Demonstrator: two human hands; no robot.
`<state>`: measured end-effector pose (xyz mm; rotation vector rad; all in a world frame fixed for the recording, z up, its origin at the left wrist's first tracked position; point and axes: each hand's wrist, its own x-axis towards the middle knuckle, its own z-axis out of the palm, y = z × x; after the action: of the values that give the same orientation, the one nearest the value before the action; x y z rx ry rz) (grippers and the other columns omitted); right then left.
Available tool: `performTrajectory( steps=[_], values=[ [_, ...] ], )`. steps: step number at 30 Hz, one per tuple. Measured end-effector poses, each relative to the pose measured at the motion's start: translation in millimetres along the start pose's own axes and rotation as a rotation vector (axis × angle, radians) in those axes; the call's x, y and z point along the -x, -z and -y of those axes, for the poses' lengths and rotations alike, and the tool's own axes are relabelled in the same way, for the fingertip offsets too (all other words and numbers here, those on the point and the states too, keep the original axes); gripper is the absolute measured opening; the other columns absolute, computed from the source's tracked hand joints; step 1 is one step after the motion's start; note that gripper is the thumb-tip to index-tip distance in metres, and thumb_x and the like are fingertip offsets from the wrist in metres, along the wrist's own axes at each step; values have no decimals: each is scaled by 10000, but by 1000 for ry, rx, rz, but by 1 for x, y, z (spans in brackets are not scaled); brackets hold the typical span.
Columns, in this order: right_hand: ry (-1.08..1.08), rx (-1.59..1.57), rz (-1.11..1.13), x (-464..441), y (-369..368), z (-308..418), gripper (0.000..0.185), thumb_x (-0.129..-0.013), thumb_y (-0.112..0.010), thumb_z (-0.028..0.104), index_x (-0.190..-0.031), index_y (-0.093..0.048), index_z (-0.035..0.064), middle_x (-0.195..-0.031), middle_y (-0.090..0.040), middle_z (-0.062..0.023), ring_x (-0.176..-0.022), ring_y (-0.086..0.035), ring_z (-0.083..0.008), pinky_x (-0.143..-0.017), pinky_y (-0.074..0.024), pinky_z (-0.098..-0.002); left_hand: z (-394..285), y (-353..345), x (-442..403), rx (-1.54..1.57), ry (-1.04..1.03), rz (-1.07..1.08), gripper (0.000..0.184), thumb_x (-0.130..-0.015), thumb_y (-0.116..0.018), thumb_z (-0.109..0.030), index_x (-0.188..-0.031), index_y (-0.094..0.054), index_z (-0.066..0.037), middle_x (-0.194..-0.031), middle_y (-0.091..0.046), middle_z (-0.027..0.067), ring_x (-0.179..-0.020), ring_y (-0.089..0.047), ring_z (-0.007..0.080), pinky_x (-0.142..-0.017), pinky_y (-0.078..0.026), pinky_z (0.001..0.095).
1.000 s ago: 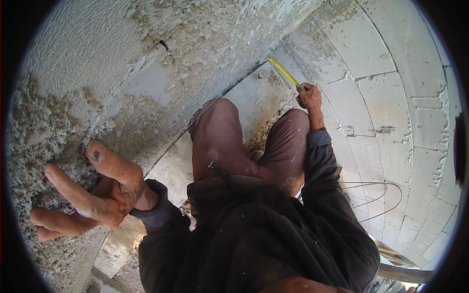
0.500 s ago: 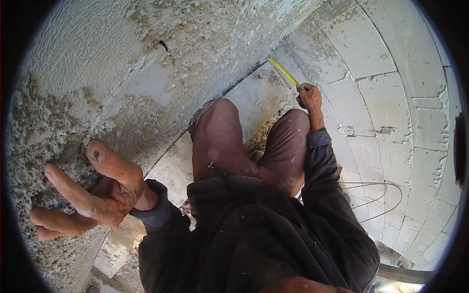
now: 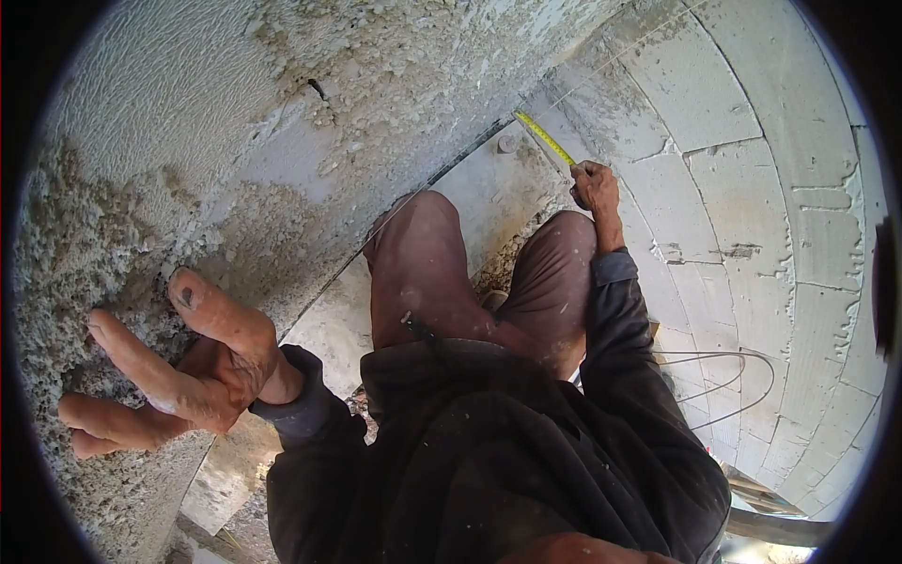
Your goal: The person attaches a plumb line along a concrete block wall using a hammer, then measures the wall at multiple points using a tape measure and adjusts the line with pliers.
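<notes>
My right hand (image 3: 596, 188) is closed around a tape measure, whose case is hidden in the fingers. The yellow blade (image 3: 545, 137) runs out up and to the left, its end at the narrow dark gap by the foot of the rough wall (image 3: 376, 85). My left hand (image 3: 178, 376) is spread at the left, fingers apart and holding nothing, in front of the coarse, crumbly wall face. Whether it touches that surface I cannot tell. A thin string (image 3: 611, 58) stretches along the corner near the tape's end.
A wall of pale blocks (image 3: 733, 188) with mortar joints curves along the right. Bent wire (image 3: 742, 390) sticks out beside my right sleeve. My knees (image 3: 427, 230) are bent over a pale slab (image 3: 507, 179) with rubble between them. A small round piece (image 3: 507, 144) lies near the blade.
Both hands keep almost the same place. The tape's blade stays out at the same spot, and the left fingers have shifted only very slightly.
</notes>
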<state>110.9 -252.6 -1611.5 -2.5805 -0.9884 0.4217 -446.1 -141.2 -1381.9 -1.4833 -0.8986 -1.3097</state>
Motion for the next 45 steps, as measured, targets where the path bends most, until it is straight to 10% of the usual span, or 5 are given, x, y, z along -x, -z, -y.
performTrajectory(
  steps=[17,27,29,32,45],
  values=[
    [-39,-82,-109,17,8,-6,301,-946,-670,389,-908,-799,119,-709,-745,-122,-748,-758,-323,-750,-572,-442,-13,4,-7,-41,30,-4,428,-935,-791,-371,-1264,-800,-97,-1639,-495,145,-1575,-334,379,-1254,-245,676],
    [-147,-93,-203,28,2,-5,380,-919,-648,407,-1121,-810,128,-1108,-774,-239,-1080,-735,-449,-955,-588,-527,-21,15,-15,-106,120,72,360,-1035,-664,-329,-1343,-734,-156,-1664,-430,209,-1620,-214,477,-1300,-104,703],
    [-155,-74,-179,30,3,-1,350,-933,-630,388,-1063,-801,112,-1098,-778,-230,-1059,-739,-458,-927,-594,-553,-25,14,-39,-49,90,-145,327,-1073,-619,-336,-1252,-809,-139,-1468,-642,168,-1449,-526,372,-1283,-262,572],
    [-88,0,-150,22,-4,-12,372,-922,-643,405,-1071,-802,103,-1118,-778,-234,-1069,-745,-451,-943,-592,-547,-17,19,-29,-44,68,-84,355,-1024,-647,-416,-1220,-836,-189,-1570,-588,145,-1597,-330,415,-1321,-135,612],
    [-127,89,-87,15,-9,-18,389,-909,-637,389,-1091,-811,92,-1160,-777,-211,-1103,-748,-430,-950,-602,-535,-21,24,-8,-37,180,17,386,-864,-765,-342,-1236,-837,-272,-1459,-675,144,-1351,-565,421,-1283,-165,680]
  ],
)
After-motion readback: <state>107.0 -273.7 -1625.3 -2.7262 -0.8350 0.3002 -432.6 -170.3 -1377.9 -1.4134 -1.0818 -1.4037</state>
